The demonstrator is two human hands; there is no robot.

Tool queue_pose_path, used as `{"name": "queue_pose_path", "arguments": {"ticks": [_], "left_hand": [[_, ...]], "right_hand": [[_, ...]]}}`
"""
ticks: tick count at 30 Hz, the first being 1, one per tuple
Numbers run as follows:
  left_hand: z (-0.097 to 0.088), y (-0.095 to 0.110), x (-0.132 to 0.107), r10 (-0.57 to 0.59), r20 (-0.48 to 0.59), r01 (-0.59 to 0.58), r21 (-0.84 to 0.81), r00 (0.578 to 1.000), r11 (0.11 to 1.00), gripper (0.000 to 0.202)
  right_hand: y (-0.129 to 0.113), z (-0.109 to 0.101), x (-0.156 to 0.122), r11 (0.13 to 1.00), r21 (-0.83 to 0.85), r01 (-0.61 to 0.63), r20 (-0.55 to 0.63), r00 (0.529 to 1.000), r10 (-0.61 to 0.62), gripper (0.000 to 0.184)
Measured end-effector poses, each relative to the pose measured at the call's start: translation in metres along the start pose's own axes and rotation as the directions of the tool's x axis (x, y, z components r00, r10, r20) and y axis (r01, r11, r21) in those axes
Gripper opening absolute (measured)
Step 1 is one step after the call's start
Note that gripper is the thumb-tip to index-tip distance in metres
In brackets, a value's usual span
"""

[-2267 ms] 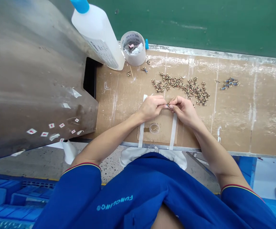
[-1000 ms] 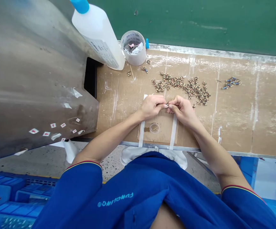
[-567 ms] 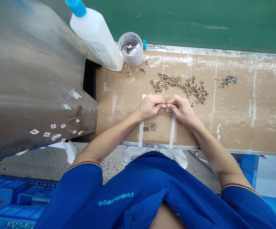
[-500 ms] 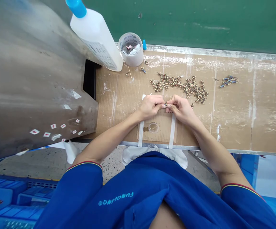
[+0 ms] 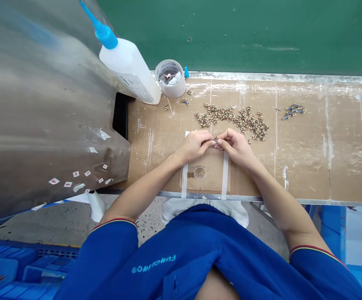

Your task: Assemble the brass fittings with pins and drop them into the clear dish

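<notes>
Cardboard-covered bench (image 5: 306, 166): small metal fittings (image 5: 231, 117) at far centre, smaller cluster (image 5: 293, 111) to their right, round dish (image 5: 199, 172) at near edge. Tape roll (image 5: 170, 92) with tissue (image 5: 173, 79) inside at far left, just beside squeeze bottle (image 5: 127, 66). Metal housing (image 5: 43, 104) left of bench.

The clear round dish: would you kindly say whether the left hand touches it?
Apart: the head view shows cardboard between the left hand and the clear round dish.
</notes>
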State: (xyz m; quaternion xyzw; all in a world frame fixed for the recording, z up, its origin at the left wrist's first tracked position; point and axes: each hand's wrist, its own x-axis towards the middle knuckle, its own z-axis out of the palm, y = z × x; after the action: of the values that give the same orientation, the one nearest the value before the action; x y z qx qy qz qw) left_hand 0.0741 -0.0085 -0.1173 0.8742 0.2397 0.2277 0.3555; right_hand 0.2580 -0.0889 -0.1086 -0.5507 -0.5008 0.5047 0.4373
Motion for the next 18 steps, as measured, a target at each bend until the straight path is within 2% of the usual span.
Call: {"name": "queue_pose_path", "arguments": {"ticks": [5, 11, 13, 15, 16, 18], "left_hand": [[-0.005, 0.005, 0.000, -0.025, 0.016, 0.025, -0.036, 1.000, 0.999, 0.022], [-0.011, 0.006, 0.005, -0.133, 0.079, 0.146, -0.196, 0.988, 0.970, 0.020], [-0.018, 0.013, 0.004, -0.159, 0.054, 0.166, -0.201, 0.986, 0.965, 0.021], [-0.033, 0.031, -0.009, -0.167, -0.011, 0.164, -0.127, 0.986, 0.978, 0.023], [-0.044, 0.045, -0.022, -0.156, -0.055, 0.152, -0.072, 0.986, 0.986, 0.024], [-0.073, 0.081, -0.061, -0.102, -0.035, 0.102, 0.023, 0.994, 0.994, 0.028]], "right_hand": [[-0.001, -0.002, 0.000, 1.000, -0.009, 0.001, -0.012, 1.000, -0.001, 0.042], [-0.002, -0.001, 0.001, 1.000, 0.006, -0.010, -0.037, 0.999, 0.010, 0.039], [-0.002, -0.001, 0.001, 1.000, 0.016, -0.026, -0.045, 0.999, 0.027, 0.039], [-0.002, -0.001, 0.001, 0.999, 0.026, -0.036, -0.048, 0.998, 0.038, 0.039], [-0.003, -0.002, 0.001, 0.999, 0.029, -0.036, -0.050, 0.998, 0.038, 0.038], [-0.006, -0.005, 0.001, 0.999, 0.025, -0.025, -0.060, 0.998, 0.027, 0.036]]}}
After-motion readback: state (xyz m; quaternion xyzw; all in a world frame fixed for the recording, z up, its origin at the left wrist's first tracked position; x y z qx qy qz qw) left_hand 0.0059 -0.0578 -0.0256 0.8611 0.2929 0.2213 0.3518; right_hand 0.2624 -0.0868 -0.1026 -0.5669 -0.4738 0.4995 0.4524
